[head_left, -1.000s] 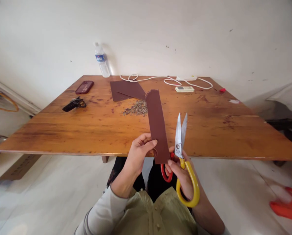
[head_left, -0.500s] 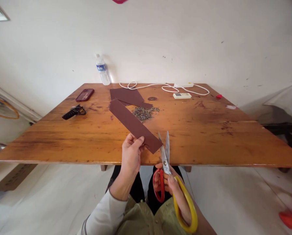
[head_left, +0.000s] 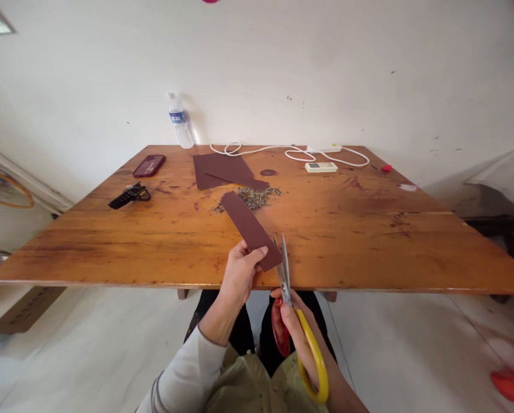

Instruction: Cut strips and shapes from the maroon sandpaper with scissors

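Left hand (head_left: 236, 275) pinches dark-brown flat strip (head_left: 245, 221) over brown wooden table (head_left: 369, 246); right hand (head_left: 300, 327) grips red-and-yellow-handled metal scissors (head_left: 285, 293), blades parted at strip's end. Small mixed bits (head_left: 259, 198), likely clippings, already heaped; sizeable strip remains uncut.
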`<state>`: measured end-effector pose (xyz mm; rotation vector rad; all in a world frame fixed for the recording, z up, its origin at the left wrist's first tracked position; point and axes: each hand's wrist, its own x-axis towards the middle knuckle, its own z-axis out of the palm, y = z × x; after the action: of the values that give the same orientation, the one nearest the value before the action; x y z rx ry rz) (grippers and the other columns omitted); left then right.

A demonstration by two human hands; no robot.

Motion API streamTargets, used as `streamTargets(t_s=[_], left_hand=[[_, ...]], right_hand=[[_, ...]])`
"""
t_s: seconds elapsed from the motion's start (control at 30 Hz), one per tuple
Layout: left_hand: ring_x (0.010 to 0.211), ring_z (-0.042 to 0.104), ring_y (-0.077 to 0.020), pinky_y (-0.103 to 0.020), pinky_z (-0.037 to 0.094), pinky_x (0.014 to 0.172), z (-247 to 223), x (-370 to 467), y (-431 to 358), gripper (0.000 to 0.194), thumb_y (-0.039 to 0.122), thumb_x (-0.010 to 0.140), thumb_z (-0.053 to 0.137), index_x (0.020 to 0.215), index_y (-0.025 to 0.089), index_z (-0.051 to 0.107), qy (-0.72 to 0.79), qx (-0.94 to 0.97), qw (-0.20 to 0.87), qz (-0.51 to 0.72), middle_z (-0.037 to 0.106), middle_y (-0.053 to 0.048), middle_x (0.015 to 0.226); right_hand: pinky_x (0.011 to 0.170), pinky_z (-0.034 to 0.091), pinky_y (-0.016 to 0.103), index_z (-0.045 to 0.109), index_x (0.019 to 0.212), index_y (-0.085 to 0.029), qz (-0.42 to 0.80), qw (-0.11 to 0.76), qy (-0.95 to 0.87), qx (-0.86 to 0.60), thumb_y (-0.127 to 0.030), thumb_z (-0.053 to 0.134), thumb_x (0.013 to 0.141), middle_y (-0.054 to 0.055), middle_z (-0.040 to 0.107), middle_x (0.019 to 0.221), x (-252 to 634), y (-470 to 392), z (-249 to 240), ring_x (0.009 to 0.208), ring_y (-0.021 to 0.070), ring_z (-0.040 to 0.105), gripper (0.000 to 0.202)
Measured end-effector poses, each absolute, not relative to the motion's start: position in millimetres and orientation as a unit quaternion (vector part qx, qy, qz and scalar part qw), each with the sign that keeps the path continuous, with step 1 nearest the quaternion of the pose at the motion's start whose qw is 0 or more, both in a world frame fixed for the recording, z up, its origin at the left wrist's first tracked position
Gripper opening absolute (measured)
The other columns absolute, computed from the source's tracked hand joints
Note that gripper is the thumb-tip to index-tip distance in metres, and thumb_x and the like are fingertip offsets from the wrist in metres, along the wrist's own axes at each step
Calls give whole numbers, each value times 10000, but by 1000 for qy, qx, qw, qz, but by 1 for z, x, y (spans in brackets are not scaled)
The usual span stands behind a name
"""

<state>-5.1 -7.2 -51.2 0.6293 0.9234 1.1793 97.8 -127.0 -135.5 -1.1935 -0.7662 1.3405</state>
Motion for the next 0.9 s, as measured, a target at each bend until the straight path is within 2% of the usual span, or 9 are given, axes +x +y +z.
streamTargets(t_s=[0.17,0.23,0.33,0.43,0.63,0.77,0.9], left_hand=[[625,649,-122,-245,540,617,-53,-5,-6,332,242,467,921,728,166,730,420,261,683,538,761,-11,721],[614,633,-119,-245,527,614,-55,-6,-7,309,243,503,909,739,169,723,418,279,678,537,745,-4,705],[620,627,-120,-249,519,630,-60,-7,-8,276,236,553,884,763,176,715,415,304,670,535,730,4,703],[650,643,-128,-259,526,659,-63,-8,-8,255,221,569,860,781,177,724,414,309,667,536,749,-1,746],[700,661,-145,-276,537,712,-65,-8,-7,203,205,596,822,784,179,751,410,327,656,543,773,-13,785],[736,676,-155,-288,550,763,-67,-9,-8,205,207,604,818,799,180,761,411,335,651,543,785,-17,808],[757,689,-170,-311,566,799,-69,-9,-8,210,218,604,827,799,184,759,416,338,647,542,791,-18,815]], right_hand=[[438,462,243,699,1050,-201,623,551,-258,-492,-885,809,669,-21,636,623,96,-125,-131,479,152,584,791],[498,503,251,713,1063,-192,635,541,-258,-487,-892,825,646,-6,670,659,99,-125,-129,527,157,625,823],[544,539,275,726,1121,-200,637,535,-269,-486,-867,809,718,18,705,737,103,-126,-130,596,177,658,784],[505,527,298,735,1128,-231,623,539,-281,-493,-822,790,791,33,710,783,104,-129,-132,608,201,646,682],[492,517,344,746,1090,-269,603,543,-295,-505,-724,759,884,20,646,752,101,-131,-124,578,219,588,499],[428,430,306,722,1113,-278,605,545,-297,-500,-725,729,905,-8,586,683,97,-131,-120,515,190,511,493],[431,386,303,705,1100,-269,609,546,-296,-493,-760,704,903,-29,522,649,95,-130,-121,491,174,442,529]])
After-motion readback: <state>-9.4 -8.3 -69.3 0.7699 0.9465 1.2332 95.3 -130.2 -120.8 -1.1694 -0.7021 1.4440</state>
